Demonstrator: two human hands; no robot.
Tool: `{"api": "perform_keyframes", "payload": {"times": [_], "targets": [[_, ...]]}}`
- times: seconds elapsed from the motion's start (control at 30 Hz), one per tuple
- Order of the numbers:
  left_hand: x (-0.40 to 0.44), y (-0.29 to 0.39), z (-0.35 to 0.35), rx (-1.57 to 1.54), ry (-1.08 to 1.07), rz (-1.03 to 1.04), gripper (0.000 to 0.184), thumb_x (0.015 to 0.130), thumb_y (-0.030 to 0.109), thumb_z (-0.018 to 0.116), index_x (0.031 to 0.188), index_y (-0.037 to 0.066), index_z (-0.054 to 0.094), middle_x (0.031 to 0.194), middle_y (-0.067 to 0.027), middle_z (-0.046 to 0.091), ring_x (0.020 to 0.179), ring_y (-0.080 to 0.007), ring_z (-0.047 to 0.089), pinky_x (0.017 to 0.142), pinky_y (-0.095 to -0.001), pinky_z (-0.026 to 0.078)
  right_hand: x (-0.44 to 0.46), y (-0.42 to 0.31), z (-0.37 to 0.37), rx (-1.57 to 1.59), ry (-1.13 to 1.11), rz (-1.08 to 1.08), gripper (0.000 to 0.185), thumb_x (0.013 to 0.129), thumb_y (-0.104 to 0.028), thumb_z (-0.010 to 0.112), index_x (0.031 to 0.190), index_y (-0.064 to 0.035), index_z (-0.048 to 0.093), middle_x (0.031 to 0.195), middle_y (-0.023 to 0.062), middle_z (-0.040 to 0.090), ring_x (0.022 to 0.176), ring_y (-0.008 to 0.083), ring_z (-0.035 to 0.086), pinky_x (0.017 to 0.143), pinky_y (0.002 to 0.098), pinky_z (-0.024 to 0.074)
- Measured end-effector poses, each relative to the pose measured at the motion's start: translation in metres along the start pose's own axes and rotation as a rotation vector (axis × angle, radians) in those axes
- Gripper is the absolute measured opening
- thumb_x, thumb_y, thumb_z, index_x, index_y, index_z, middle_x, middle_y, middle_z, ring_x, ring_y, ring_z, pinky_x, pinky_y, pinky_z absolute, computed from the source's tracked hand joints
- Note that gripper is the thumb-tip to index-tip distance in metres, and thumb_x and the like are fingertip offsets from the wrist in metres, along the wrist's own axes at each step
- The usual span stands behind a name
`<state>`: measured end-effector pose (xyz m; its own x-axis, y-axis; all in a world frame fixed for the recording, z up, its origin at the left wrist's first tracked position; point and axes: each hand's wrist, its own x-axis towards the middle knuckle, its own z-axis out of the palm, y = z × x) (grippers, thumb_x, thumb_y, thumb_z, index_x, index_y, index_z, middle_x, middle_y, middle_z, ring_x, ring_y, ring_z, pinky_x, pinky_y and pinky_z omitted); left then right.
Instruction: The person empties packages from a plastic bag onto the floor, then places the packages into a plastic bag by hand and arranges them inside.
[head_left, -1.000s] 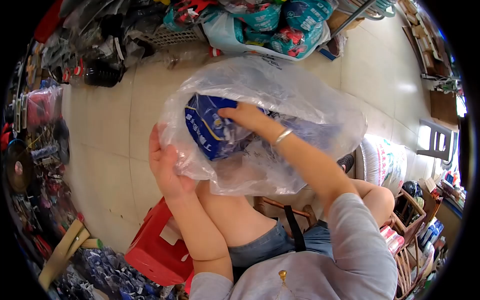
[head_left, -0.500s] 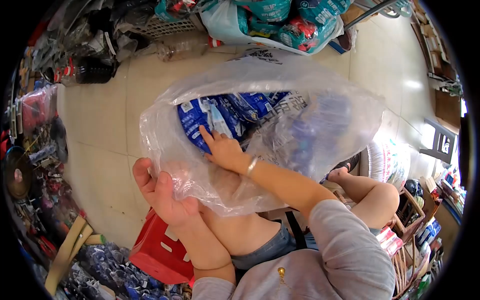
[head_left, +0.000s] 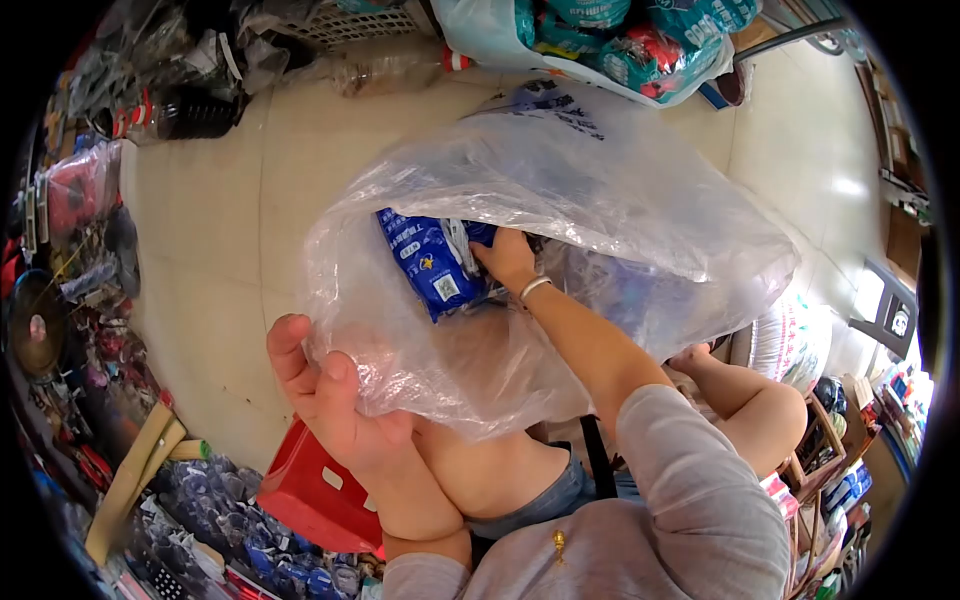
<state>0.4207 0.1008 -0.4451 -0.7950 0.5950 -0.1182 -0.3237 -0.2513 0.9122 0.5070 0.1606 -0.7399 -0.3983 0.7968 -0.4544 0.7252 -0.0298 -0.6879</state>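
Observation:
A large clear plastic bag (head_left: 660, 190) lies open across the lap, with dark printing on its far side. Inside it are several glossy blue packets (head_left: 430, 265) with white lettering; the nearest shows a white square code. My right hand (head_left: 508, 262), with a silver bangle at the wrist, reaches in through the mouth. It is closed on the edge of a blue packet, its far fingers partly hidden. My left hand (head_left: 345, 405) is at the bag's near left rim, thumb and a finger on either side of the plastic; its other fingers are hard to see.
A red plastic crate (head_left: 320, 490) stands at the lower left, beside a heap of blue and clear packaging (head_left: 240, 520). Ahead are a white bag of teal packs (head_left: 490, 40) and a dark bottle (head_left: 195, 112). A white sack (head_left: 790, 340) stands to the right.
My right hand has moved right and deeper among the packets. The left packet now lies differently, its code facing up near the bottom. The view has shifted slightly; my left hand stays at the rim.

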Motion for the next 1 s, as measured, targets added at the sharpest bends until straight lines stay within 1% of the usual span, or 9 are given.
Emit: {"api": "perform_keyframes", "payload": {"times": [0.03, 0.1, 0.23, 0.27, 0.47, 0.53, 0.67, 0.77, 1.0], "targets": [[0.001, 0.001, 0.006, 0.037, 0.049, -0.019, 0.035, 0.073, 0.007, 0.059, 0.107, 0.007, 0.048, 0.093, -0.0133, 0.057, 0.084, -0.0211, 0.058, 0.072, -0.0331, 0.051, 0.000, -0.009, -0.006, -0.041, -0.010, 0.050, 0.057, 0.071, -0.034, 0.066, 0.116, -0.0023, 0.049, 0.112, 0.0226, 0.053, 0.103, 0.0351, 0.051, 0.086, 0.0376, 0.0427], [0.000, 0.000, 0.008, 0.038, 0.058, -0.022, 0.035, 0.073, 0.007, 0.058, 0.107, 0.006, 0.048, 0.093, -0.0126, 0.057, 0.083, -0.0202, 0.058, 0.071, -0.0313, 0.050, 0.004, -0.011, -0.009, -0.062, -0.063, 0.078, 0.054, 0.074, -0.036, 0.064, 0.116, -0.0047, 0.050, 0.112, 0.0220, 0.054, 0.103, 0.0361, 0.051, 0.088, 0.0394, 0.0414], [0.000, -0.001, 0.005, 0.041, 0.073, -0.025, 0.035, 0.072, 0.008, 0.058, 0.105, 0.005, 0.048, 0.092, -0.0112, 0.057, 0.080, -0.0190, 0.057, 0.070, -0.0289, 0.048, 0.037, 0.068, -0.004, -0.302, 0.169, -0.371, 0.040, 0.080, -0.034, 0.057, 0.111, -0.0076, 0.055, 0.110, 0.0203, 0.055, 0.099, 0.0362, 0.053, 0.088, 0.0438, 0.0402], [-0.002, 0.000, 0.005, 0.036, 0.073, -0.022, 0.035, 0.072, 0.008, 0.058, 0.105, 0.005, 0.048, 0.092, -0.0112, 0.057, 0.080, -0.0190, 0.057, 0.070, -0.0289, 0.048, 0.046, 0.077, -0.021, -0.309, 0.171, -0.393, 0.040, 0.080, -0.034, 0.057, 0.111, -0.0076, 0.055, 0.109, 0.0202, 0.055, 0.099, 0.0362, 0.053, 0.088, 0.0438, 0.0402], [-0.006, 0.003, 0.012, 0.044, 0.114, -0.056, 0.033, 0.072, 0.006, 0.057, 0.104, 0.005, 0.049, 0.094, -0.0106, 0.057, 0.082, -0.0181, 0.057, 0.071, -0.0290, 0.048, 0.080, 0.065, -0.129, -0.133, 0.160, -0.172, 0.040, 0.080, -0.034, 0.056, 0.110, -0.0077, 0.055, 0.109, 0.0200, 0.056, 0.098, 0.0360, 0.053, 0.087, 0.0438, 0.0403], [-0.005, 0.000, 0.012, 0.029, 0.082, -0.041, 0.033, 0.072, 0.004, 0.057, 0.105, 0.005, 0.049, 0.094, -0.0102, 0.056, 0.083, -0.0180, 0.057, 0.071, -0.0291, 0.048, 0.073, 0.064, -0.135, -0.104, 0.144, -0.162, 0.040, 0.080, -0.034, 0.056, 0.110, -0.0078, 0.055, 0.109, 0.0200, 0.056, 0.098, 0.0359, 0.054, 0.087, 0.0438, 0.0404], [-0.007, -0.004, 0.010, 0.045, 0.089, -0.030, 0.033, 0.072, 0.004, 0.056, 0.105, 0.004, 0.049, 0.095, -0.0094, 0.056, 0.083, -0.0181, 0.057, 0.072, -0.0287, 0.048, 0.029, 0.063, -0.095, -0.154, 0.019, -0.225, 0.040, 0.080, -0.034, 0.056, 0.110, -0.0079, 0.056, 0.108, 0.0198, 0.056, 0.098, 0.0358, 0.054, 0.087, 0.0439, 0.0405], [-0.007, -0.005, 0.011, 0.068, 0.082, -0.049, 0.033, 0.072, 0.004, 0.057, 0.105, 0.004, 0.049, 0.095, -0.0089, 0.056, 0.083, -0.0181, 0.057, 0.073, -0.0286, 0.048, 0.031, 0.061, -0.082, -0.175, -0.019, -0.213, 0.040, 0.081, -0.034, 0.056, 0.110, -0.0079, 0.056, 0.108, 0.0197, 0.056, 0.098, 0.0357, 0.054, 0.087, 0.0439, 0.0405], [-0.006, -0.005, 0.017, 0.093, 0.120, -0.027, 0.032, 0.071, 0.008, 0.061, 0.101, 0.005, 0.049, 0.093, -0.0087, 0.056, 0.081, -0.0179, 0.056, 0.072, -0.0283, 0.047, 0.065, 0.059, -0.128, -0.022, 0.097, -0.171, 0.039, 0.081, -0.035, 0.056, 0.109, -0.0081, 0.056, 0.108, 0.0195, 0.056, 0.097, 0.0355, 0.054, 0.087, 0.0439, 0.0407]]}}
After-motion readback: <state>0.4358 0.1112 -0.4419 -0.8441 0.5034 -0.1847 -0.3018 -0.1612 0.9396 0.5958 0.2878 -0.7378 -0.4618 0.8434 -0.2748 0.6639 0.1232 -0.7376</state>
